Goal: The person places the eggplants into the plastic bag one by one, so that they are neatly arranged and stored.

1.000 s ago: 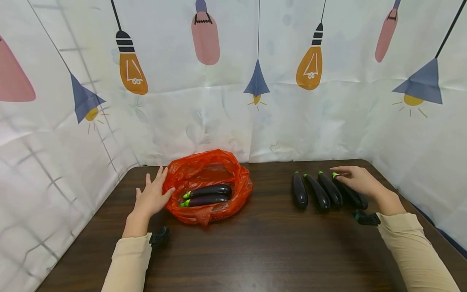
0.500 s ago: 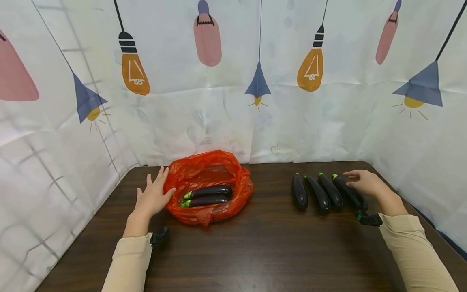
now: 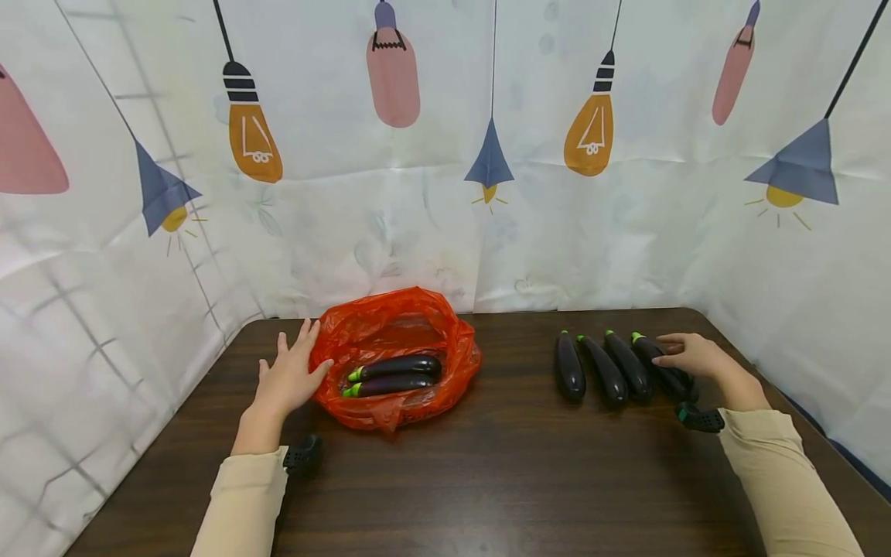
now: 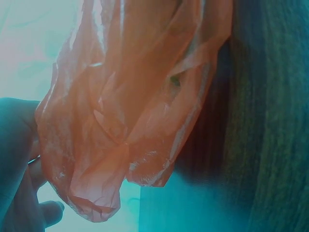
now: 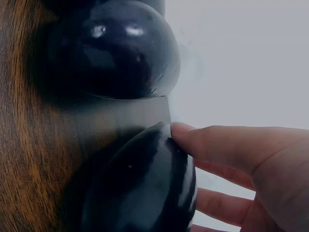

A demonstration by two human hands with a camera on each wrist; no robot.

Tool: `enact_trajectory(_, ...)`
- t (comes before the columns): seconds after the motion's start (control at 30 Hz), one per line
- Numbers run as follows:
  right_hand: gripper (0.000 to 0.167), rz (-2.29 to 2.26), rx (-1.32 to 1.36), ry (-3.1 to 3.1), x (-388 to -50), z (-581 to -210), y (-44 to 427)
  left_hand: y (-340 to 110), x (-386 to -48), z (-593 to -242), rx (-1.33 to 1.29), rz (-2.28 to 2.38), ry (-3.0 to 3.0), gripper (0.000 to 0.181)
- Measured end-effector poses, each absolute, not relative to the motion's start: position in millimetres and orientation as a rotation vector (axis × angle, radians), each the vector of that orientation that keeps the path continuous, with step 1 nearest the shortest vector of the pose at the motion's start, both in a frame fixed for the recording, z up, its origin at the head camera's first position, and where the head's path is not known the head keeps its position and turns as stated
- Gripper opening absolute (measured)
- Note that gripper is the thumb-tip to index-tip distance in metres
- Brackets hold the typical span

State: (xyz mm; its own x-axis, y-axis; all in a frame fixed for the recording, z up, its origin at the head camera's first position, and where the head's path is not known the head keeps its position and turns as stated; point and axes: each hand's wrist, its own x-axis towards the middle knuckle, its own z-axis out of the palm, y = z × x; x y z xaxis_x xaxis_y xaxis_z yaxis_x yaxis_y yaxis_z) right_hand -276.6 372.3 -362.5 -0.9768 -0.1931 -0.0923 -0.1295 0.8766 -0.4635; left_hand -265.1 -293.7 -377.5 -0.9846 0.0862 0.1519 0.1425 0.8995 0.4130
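In the head view, a red plastic bag [image 3: 459,356] lies with its mouth wide, two eggplants [image 3: 393,375] inside it. My left hand [image 3: 288,379] rests against the bag's left side, fingers spread. The left wrist view shows the bag's thin, crumpled wall [image 4: 130,111] beside the fingers. Over on the right, several eggplants [image 3: 604,371] lie in a row, green stem ends pointing away. My right hand [image 3: 703,363] holds the rightmost eggplant [image 3: 668,379], thumb on one side and fingers round the other. In the right wrist view the thumb tip touches that eggplant's [image 5: 145,183] dark skin.
The dark wooden table [image 3: 445,480] carries everything. A white curtain [image 3: 431,216] printed with lamps and bulbs hangs behind the table and along both sides. Another eggplant [image 5: 111,53] lies close beside the held one in the right wrist view.
My right hand has drawn back from the rightmost eggplant's stem end and come down round its body. The left hand and the bag have stayed put.
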Motion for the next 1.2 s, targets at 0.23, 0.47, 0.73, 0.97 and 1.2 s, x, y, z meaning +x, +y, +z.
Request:
enact_trajectory(0.23,0.065,-0.735,-0.23,2.88,-279,-366,372,-294,-265,-377,-0.179,-0.647,-2.94,0.082)
enact_trajectory(0.47,0.063,-0.745,-0.188,2.864,-279,-366,373,-292,-265,-377,-0.175,-0.649,-2.94,0.082)
enact_trajectory(0.73,0.061,-0.757,-0.193,2.874,-277,-364,372,-293,-264,-377,-0.172,-0.649,-2.943,0.082)
enact_trajectory(0.97,0.06,-0.712,-0.199,2.9,-276,-357,372,-293,-264,-377,-0.178,-0.649,-2.947,0.083)
enact_trajectory(1.2,0.06,-0.708,-0.2,2.921,-277,-349,372,-294,-266,-378,-0.18,-0.644,-2.942,0.082)
